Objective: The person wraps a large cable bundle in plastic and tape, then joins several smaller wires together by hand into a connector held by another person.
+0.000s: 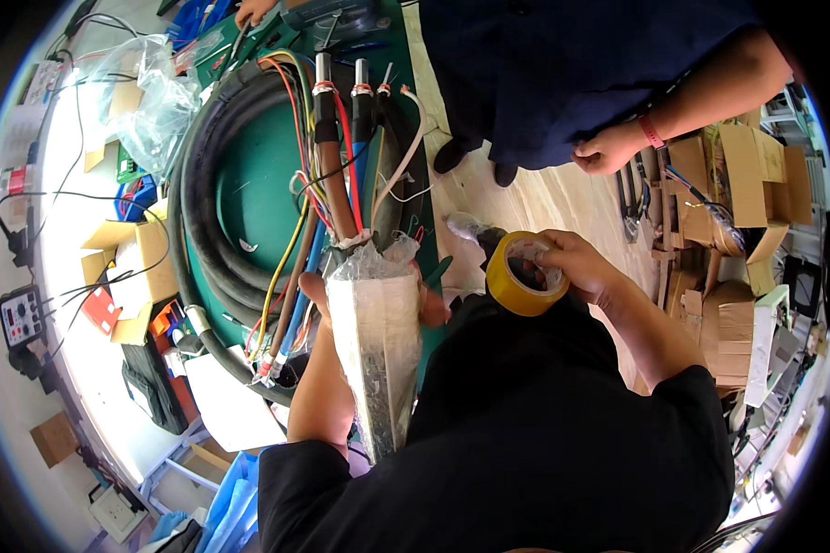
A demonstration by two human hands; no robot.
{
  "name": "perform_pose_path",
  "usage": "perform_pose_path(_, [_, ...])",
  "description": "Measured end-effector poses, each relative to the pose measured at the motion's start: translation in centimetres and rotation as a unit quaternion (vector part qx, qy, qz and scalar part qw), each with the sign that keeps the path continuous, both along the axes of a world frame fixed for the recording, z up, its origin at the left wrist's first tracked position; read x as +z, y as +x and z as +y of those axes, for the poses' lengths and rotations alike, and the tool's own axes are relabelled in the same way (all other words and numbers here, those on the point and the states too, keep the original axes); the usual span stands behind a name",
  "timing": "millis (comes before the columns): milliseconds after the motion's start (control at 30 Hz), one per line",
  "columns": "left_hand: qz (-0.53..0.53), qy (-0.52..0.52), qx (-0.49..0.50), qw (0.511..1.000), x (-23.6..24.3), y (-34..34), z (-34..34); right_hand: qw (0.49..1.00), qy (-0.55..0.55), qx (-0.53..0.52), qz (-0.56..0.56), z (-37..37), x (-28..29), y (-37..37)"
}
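Observation:
My left hand [315, 300] is closed around a pale bundle [373, 341] wrapped in clear, crinkled plastic, whose top lies over the loose cables. My right hand [572, 267] grips a yellow tape roll [516, 290] at its rim, to the right of the bundle and apart from it. Brown and blue cables [339, 184] with metal lugs [324, 69] and thin coloured wires run beside and beyond the bundle. A thick black cable coil [198, 157] lies on the green bench mat [258, 212].
A co-worker [572, 64] in dark clothing stands ahead right; another person's hand [254, 11] is at the top. Cardboard boxes [742, 170] are stacked at right. Plastic film [148, 111], an open carton [138, 258] and an instrument [20, 313] with leads are at left.

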State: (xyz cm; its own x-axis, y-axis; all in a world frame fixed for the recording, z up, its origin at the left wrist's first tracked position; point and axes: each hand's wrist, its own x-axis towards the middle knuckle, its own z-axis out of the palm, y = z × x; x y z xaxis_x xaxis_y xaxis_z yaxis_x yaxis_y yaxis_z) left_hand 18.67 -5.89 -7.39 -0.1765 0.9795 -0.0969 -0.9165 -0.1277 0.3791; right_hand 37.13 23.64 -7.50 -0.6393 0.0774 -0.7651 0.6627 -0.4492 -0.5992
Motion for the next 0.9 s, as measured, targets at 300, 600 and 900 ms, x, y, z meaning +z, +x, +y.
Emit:
perform_pose_path(300, [-0.083,-0.080,0.026,0.993,1.8,-0.8,2.3,0.999,0.011,-0.024,-0.036,0.8,-0.2,-1.5])
perform_pose_path(600, [-0.007,-0.034,0.211,0.977,-0.6,-6.4,-0.9,0.999,0.014,0.036,-0.033,0.7,0.0,-4.4])
perform_pose_path(900, [0.209,-0.281,0.330,0.876,1.2,-12.5,0.5,0.997,0.002,0.060,0.041,-0.9,2.1,-7.0])
